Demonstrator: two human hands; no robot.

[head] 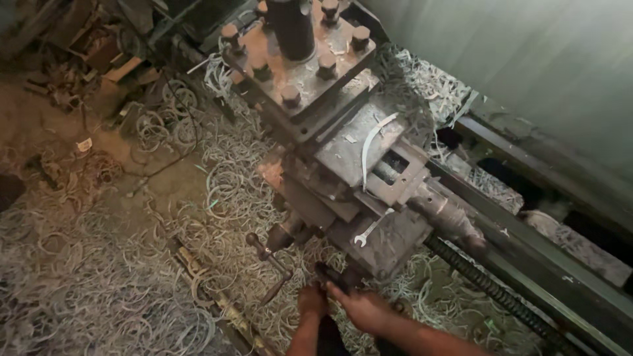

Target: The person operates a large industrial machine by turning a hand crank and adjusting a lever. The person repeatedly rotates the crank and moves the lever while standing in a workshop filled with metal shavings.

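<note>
Dark handle at the lower front of the lathe carriage is what both hands meet on, low in the head view near the bottom edge. It juts from the carriage's front face toward the person, so it lies straight ahead of and just above the hands, its long axis running roughly from upper left to lower right. The left hand comes up from below and touches its near end, fingers curled; whether they fully enclose it cannot be told, since the hand is partly hidden and the spot is dim. The right hand reaches in from the right along its forearm, fingers wrapped toward the same handle and pressed against it, so the two hands sit side by side, touching or nearly so. Both are about equally near; the right covers more of the part. Just left of them, a crank lever with a ball end slants down from the carriage, apart from either hand. A small open-ended spanner lies flat on the carriage above the hands, untouched. Higher up stands the tool post with its square-headed bolts, and the threaded lead screw runs off diagonally to the lower right. Curled metal swarf covers the floor all round.
</note>
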